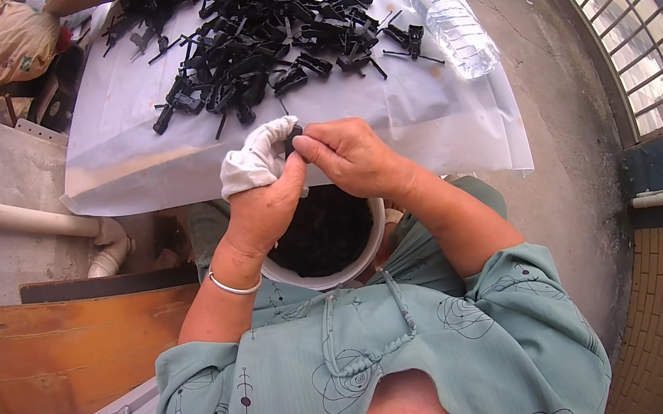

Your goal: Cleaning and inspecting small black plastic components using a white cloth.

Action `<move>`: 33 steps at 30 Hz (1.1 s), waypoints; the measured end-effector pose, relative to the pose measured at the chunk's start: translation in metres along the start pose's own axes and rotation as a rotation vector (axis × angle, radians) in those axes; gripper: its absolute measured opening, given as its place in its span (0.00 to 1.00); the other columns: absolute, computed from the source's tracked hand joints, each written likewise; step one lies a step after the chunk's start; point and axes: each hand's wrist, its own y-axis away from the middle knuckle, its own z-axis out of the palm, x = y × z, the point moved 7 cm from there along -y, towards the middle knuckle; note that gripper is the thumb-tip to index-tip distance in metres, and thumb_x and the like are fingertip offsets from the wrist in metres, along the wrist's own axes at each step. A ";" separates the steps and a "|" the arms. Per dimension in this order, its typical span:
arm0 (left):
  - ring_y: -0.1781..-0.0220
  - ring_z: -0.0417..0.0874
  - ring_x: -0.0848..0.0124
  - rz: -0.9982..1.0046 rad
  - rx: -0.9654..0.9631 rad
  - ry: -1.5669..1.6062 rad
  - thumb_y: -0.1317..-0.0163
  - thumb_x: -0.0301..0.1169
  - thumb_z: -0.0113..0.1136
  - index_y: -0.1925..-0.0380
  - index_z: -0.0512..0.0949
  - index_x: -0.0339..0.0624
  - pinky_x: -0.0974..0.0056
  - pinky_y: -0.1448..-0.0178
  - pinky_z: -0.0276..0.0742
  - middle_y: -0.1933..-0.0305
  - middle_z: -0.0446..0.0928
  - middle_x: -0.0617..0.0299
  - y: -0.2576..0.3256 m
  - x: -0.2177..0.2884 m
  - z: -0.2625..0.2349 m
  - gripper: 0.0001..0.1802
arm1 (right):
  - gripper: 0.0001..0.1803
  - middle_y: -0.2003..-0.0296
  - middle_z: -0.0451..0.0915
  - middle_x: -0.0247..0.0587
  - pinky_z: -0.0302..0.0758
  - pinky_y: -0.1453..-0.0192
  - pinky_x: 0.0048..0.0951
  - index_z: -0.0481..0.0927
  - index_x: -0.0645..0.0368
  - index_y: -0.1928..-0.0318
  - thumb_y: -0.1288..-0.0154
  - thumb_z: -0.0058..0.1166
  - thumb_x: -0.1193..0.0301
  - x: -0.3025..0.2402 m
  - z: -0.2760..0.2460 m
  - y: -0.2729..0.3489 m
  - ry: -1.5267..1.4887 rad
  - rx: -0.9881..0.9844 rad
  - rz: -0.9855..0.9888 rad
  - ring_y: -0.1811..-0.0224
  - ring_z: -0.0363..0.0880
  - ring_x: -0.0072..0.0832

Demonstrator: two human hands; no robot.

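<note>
My left hand (262, 192), its fingers wrapped in white cloth, and my right hand (349, 155) meet over my lap and pinch a small black plastic part (294, 135) between them. Just below the hands sits a white bucket (368, 252) holding dark pieces. Beyond the hands, a large pile of black plastic parts (257, 34) lies on a white plastic sheet (126, 146) spread over a table.
A clear water bottle (452, 24) lies on the sheet at the right. A white pipe (5, 216) and a wooden board (81, 344) are at the left, sacks (19, 45) at the far left. A metal window grille (627, 22) stands at the right.
</note>
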 end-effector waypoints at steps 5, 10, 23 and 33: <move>0.62 0.80 0.61 0.436 0.076 -0.453 0.50 0.21 0.55 0.59 0.74 0.29 0.66 0.55 0.75 0.60 0.77 0.47 0.003 0.021 0.006 0.15 | 0.14 0.83 0.69 0.32 0.65 0.74 0.24 0.74 0.65 0.73 0.34 0.46 0.69 0.028 0.017 0.003 -0.175 0.083 0.116 0.79 0.61 0.17; 0.59 0.79 0.61 0.493 0.082 -0.626 0.49 0.21 0.55 0.58 0.73 0.30 0.64 0.52 0.74 0.61 0.77 0.49 0.006 0.024 0.005 0.16 | 0.16 0.86 0.67 0.43 0.63 0.77 0.31 0.72 0.65 0.78 0.36 0.47 0.67 0.030 0.021 0.000 -0.234 0.179 0.152 0.83 0.59 0.25; 0.80 0.63 0.85 0.003 -0.039 0.004 0.36 0.24 0.43 0.47 0.63 0.36 0.78 0.78 0.61 0.69 0.72 0.65 -0.007 0.006 -0.012 0.17 | 0.09 0.80 0.76 0.43 0.70 0.73 0.28 0.77 0.63 0.69 0.45 0.58 0.69 0.002 -0.013 -0.001 0.131 0.065 -0.197 0.78 0.75 0.32; 0.80 0.62 0.85 -0.047 -0.197 0.119 0.38 0.26 0.43 0.51 0.66 0.38 0.78 0.77 0.58 0.73 0.67 0.68 0.003 0.005 0.005 0.15 | 0.08 0.82 0.69 0.32 0.64 0.75 0.22 0.73 0.63 0.70 0.40 0.55 0.72 0.006 -0.004 -0.003 -0.191 0.052 0.014 0.81 0.60 0.19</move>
